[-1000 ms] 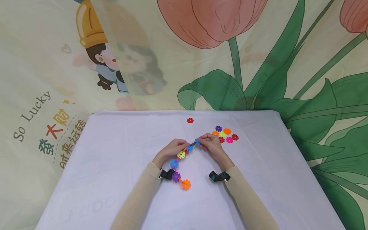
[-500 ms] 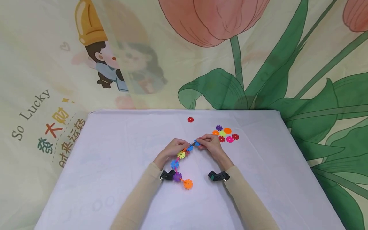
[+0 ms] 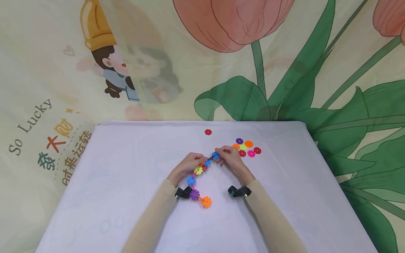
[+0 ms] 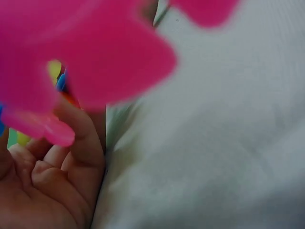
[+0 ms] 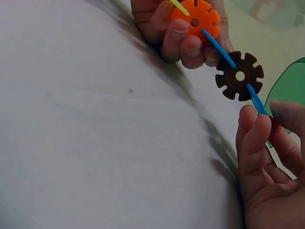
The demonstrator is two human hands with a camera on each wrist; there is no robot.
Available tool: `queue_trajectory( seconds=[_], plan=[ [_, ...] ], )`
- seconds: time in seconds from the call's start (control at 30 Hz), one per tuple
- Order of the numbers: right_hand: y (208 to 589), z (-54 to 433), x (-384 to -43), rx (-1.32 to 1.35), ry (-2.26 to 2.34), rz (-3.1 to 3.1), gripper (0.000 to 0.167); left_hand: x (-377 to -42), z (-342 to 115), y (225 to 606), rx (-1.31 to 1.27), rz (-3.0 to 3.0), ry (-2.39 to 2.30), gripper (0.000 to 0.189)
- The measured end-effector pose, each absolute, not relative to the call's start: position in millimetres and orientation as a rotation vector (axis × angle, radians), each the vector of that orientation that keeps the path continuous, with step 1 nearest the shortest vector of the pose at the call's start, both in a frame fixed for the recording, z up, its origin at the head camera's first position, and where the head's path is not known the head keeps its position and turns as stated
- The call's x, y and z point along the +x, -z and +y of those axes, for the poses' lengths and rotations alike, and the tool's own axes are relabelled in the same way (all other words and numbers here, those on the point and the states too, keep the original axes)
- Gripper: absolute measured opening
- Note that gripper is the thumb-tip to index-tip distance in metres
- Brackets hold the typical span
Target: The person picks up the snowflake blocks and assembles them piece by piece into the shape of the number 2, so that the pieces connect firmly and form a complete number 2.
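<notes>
A chain of notched plastic interlocking discs hangs from my hands above the white table. My left hand [image 3: 188,167] grips it near an orange disc [image 5: 205,16]. With thumb and fingers, my right hand [image 3: 233,160] pinches the blue disc [image 3: 215,155] at the upper end, seen edge-on in the right wrist view. A brown disc [image 5: 228,81] joins that blue disc to another blue one [image 3: 207,162]. Below the left hand dangle a yellow disc [image 3: 198,170], a blue disc [image 3: 191,181], a purple disc [image 3: 194,194] and an orange end disc [image 3: 206,202]. A blurred pink disc [image 4: 114,62] fills much of the left wrist view.
Several loose discs lie beyond my right hand, among them a purple disc [image 3: 239,141], an orange disc [image 3: 249,144] and a pink disc [image 3: 251,153]. One red disc [image 3: 208,132] lies apart near the table's [image 3: 142,140] back edge. A printed curtain hangs behind.
Both hands keep their hold with hardly any movement. The blue disc in my right hand shows more of its face, and the chain's hanging end has swung slightly right.
</notes>
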State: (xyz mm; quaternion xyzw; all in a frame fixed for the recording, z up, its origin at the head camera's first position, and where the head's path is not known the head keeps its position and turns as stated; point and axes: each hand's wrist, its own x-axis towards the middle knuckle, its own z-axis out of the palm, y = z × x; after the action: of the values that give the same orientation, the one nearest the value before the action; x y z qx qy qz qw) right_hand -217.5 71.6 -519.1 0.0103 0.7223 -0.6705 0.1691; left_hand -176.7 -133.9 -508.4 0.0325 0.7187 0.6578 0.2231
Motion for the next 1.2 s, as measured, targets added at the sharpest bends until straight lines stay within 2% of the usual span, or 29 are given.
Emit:
queue_trajectory(
  seconds=[0.13,0.37,0.6,0.77,0.97,1.2],
  plan=[
    [515.6,71.7,-232.1,0.04,1.754,2.15,0.032,-176.4,-139.5,509.2,0.09,1.976,-1.787,0.03],
    [509.6,56.0,-272.8,-0.075,1.482,2.503,0.03,-174.7,-142.0,510.5,0.076,1.926,-1.843,0.029],
    [507.9,32.8,-296.7,-0.226,1.144,2.716,0.044,-172.0,-141.3,509.4,0.031,1.898,-1.844,0.028],
    [503.9,21.3,-300.1,-0.198,1.095,2.791,0.035,-172.7,-142.0,509.0,0.066,1.911,-1.845,0.03],
    [499.0,23.8,-297.9,-0.086,1.294,2.663,0.024,-172.1,-140.6,507.5,0.077,1.935,-1.822,0.03],
    [502.7,51.9,-285.3,-0.227,1.578,2.374,0.018,-169.9,-139.9,507.9,0.093,1.933,-1.854,0.03]
  ],
)
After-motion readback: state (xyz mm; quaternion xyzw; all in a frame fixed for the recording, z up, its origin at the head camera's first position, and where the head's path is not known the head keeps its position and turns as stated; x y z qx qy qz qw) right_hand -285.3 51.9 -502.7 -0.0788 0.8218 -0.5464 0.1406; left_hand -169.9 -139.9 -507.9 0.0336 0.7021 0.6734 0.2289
